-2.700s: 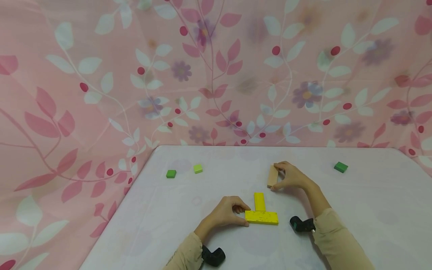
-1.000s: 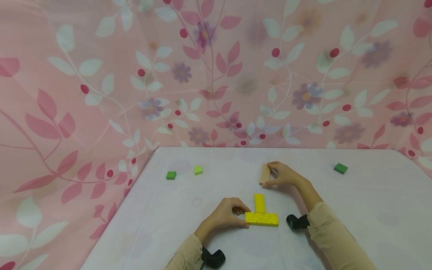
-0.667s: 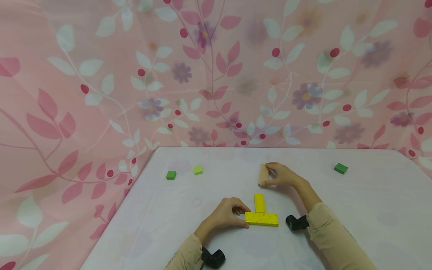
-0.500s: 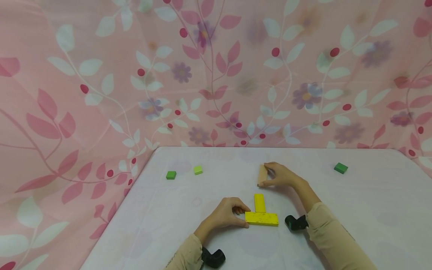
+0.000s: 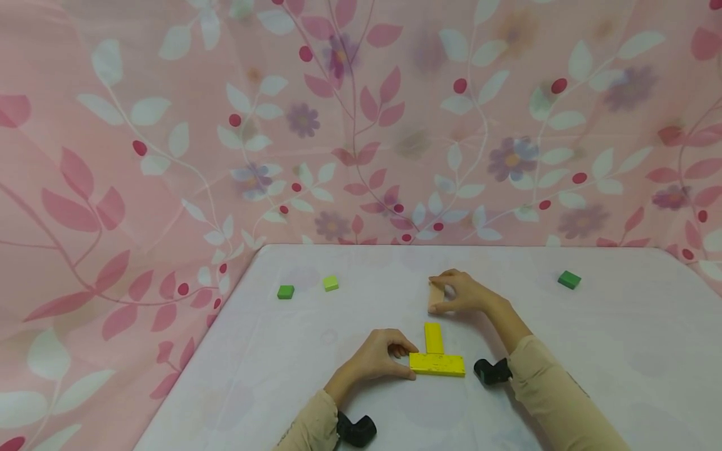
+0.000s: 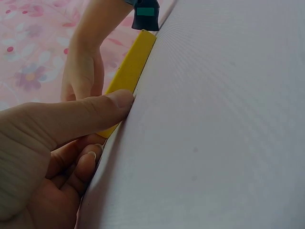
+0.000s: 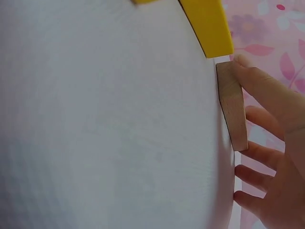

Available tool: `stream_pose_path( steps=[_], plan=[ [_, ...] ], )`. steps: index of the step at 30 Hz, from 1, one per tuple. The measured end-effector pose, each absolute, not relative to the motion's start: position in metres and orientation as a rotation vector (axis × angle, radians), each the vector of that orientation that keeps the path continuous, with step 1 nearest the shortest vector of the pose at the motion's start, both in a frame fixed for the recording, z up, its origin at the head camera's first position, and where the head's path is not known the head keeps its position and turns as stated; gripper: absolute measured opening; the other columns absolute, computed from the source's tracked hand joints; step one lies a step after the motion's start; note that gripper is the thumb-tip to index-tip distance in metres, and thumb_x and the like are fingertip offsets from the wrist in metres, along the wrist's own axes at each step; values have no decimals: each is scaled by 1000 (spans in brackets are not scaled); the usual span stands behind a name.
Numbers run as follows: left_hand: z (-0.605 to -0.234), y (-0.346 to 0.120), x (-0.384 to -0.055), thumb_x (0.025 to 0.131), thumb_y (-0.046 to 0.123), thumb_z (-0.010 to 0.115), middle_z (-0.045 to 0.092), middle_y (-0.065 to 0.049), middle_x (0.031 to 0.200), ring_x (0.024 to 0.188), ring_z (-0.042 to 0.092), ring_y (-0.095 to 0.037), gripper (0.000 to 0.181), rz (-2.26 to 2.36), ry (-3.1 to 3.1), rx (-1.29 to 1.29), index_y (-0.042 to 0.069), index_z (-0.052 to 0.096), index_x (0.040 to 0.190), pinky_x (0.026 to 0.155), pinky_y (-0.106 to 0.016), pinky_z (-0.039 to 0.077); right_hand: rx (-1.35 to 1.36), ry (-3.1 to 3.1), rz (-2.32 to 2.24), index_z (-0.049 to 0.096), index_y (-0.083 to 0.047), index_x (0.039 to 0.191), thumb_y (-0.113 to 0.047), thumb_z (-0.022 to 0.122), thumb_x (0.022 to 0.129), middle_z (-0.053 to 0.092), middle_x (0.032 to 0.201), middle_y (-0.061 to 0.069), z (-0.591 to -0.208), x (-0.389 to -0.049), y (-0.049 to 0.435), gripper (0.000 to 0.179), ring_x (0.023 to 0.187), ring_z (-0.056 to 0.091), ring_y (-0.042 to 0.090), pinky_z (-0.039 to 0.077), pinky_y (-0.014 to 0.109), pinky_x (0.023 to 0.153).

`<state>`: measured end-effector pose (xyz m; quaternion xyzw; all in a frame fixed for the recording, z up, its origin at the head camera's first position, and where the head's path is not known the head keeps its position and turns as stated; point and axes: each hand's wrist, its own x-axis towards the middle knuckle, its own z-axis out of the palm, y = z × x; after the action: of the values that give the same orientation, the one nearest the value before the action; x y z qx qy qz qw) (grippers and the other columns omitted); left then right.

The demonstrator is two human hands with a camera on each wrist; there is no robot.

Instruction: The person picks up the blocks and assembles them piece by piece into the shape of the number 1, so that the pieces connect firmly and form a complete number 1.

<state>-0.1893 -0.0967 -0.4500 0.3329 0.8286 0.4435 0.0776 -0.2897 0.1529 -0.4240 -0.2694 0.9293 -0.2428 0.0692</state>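
Two yellow wooden blocks point(image 5: 435, 355) form a T near the tabletop's point(image 5: 592, 351) front edge; my left hand point(image 5: 375, 358) pinches the crossbar's end. Just behind the stem, my right hand point(image 5: 465, 292) grips the plain rectangular wooden block point(image 5: 435, 295), long axis front-to-back.

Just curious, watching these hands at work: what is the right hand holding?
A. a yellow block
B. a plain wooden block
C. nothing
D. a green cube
B: the right hand pinches a plain wooden block just beyond the yellow blocks, while the green cubes lie apart, untouched.
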Motion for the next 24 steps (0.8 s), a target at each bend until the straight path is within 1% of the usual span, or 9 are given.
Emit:
stream_pose_path(
  steps=[4,10,14,18,24],
  plan=[
    [-450,-97,-189,66,11,85,67,-2,87,73,53,0,34,1329,2482,1001,5,72,98,68,-16,47,-847,2783,-719,55,-6,131,-45,74,77,46,130,27,-424,-291,153,70,117,42,43,34,63,96],
    [-449,-97,-190,66,10,85,68,-3,87,73,53,0,34,1327,2483,1004,5,72,98,68,-16,47,-904,2735,-759,57,-4,128,-37,77,76,46,128,28,-422,-292,155,65,117,42,45,32,64,97],
    [-448,-97,-190,66,9,85,68,-3,87,73,53,0,34,1330,2483,1007,5,72,98,68,-16,47,-876,2706,-808,52,0,132,-35,78,75,44,132,29,-419,-290,157,72,121,40,46,31,63,99],
    [-448,-97,-190,66,9,85,68,-3,87,73,53,-1,34,1332,2480,1002,5,72,98,67,-16,47,-772,2703,-833,45,3,136,-39,80,72,41,138,28,-419,-288,158,84,127,36,44,27,59,104],
    [-449,-97,-190,66,9,85,68,-3,87,73,53,-1,34,1341,2478,990,5,72,97,67,-16,47,-701,2710,-845,42,5,137,-42,81,69,39,141,27,-420,-289,158,91,130,33,44,25,58,105]
  ],
)
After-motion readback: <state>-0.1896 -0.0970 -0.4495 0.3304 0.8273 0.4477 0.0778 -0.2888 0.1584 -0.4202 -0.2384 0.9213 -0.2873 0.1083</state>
